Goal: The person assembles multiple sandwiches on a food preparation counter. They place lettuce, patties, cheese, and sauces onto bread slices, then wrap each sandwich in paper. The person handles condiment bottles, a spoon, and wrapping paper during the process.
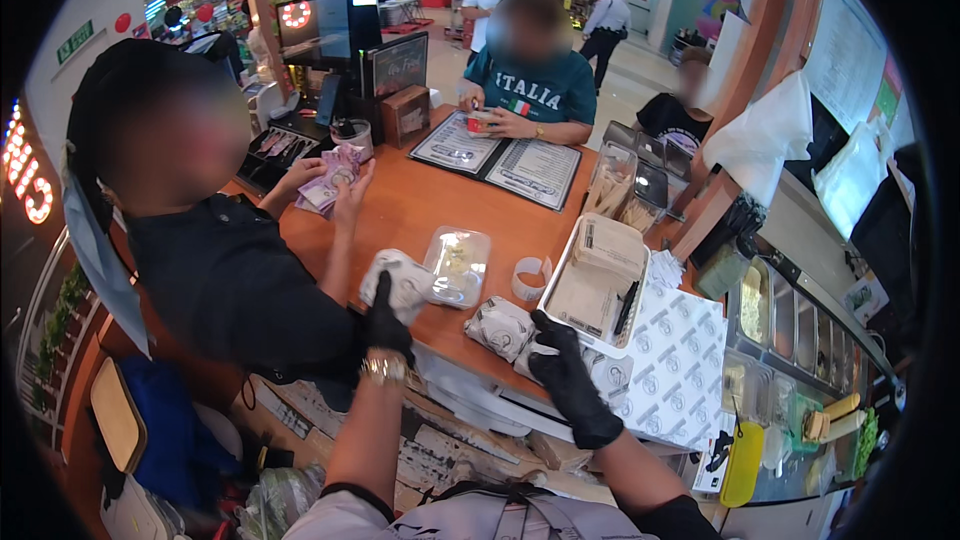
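My left hand (388,322), in a black glove, holds a paper-wrapped food package (396,283) above the counter's near edge. Just past it lies a clear plastic takeaway container (457,266) with pale yellowish food inside. In a black glove too, my right hand (570,375) curls its fingers around another wrapped package (527,361), mostly hidden by the hand. Touching that one on the left is a third wrapped package (498,328). A white plastic basket (551,300) with flat kraft boxes (611,247) and a black pen (626,307) sits beside my right hand.
Printed wrapping sheets (675,367) lie right of the basket, near a roll of white tape (531,277). At left a co-worker holds banknotes (330,180) by a cash drawer (281,146). Across the wooden counter (375,221), a person leans over an open menu (499,157). Food pans (784,315) line the right.
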`<action>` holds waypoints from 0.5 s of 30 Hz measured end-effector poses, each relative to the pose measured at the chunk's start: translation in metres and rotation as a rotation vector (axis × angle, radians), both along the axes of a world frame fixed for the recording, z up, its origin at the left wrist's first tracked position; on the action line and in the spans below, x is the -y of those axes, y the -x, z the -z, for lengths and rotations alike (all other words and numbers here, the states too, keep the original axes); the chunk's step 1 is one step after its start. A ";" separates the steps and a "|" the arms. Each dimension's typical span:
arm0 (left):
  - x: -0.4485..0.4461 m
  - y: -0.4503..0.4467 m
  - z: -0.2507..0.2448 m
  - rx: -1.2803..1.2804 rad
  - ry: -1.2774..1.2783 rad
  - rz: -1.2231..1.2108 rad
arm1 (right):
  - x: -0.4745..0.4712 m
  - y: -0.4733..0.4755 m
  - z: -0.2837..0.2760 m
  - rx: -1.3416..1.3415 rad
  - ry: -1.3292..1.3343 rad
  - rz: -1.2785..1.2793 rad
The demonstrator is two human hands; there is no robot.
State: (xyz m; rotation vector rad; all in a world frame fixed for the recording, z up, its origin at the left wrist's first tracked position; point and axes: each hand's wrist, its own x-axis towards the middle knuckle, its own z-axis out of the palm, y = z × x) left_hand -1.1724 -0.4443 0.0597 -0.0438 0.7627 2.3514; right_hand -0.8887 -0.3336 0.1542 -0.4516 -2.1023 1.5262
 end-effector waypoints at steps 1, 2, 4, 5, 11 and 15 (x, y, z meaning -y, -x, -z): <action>-0.003 0.027 0.016 -0.032 -0.032 -0.034 | -0.005 -0.015 0.002 0.013 0.076 0.030; -0.010 0.050 0.032 -0.031 -0.017 -0.117 | -0.009 -0.035 0.002 0.110 0.139 0.082; -0.019 0.081 0.059 0.035 0.137 -0.276 | -0.012 -0.073 0.005 0.157 0.275 0.215; -0.022 0.091 0.070 -0.005 0.234 -0.360 | -0.014 -0.093 0.006 0.266 0.236 0.290; -0.026 0.113 0.089 -0.896 1.157 -0.555 | -0.005 -0.202 0.009 0.201 0.594 0.725; -0.040 0.113 0.056 -2.803 2.031 -0.930 | 0.003 -0.269 0.013 0.109 0.553 0.835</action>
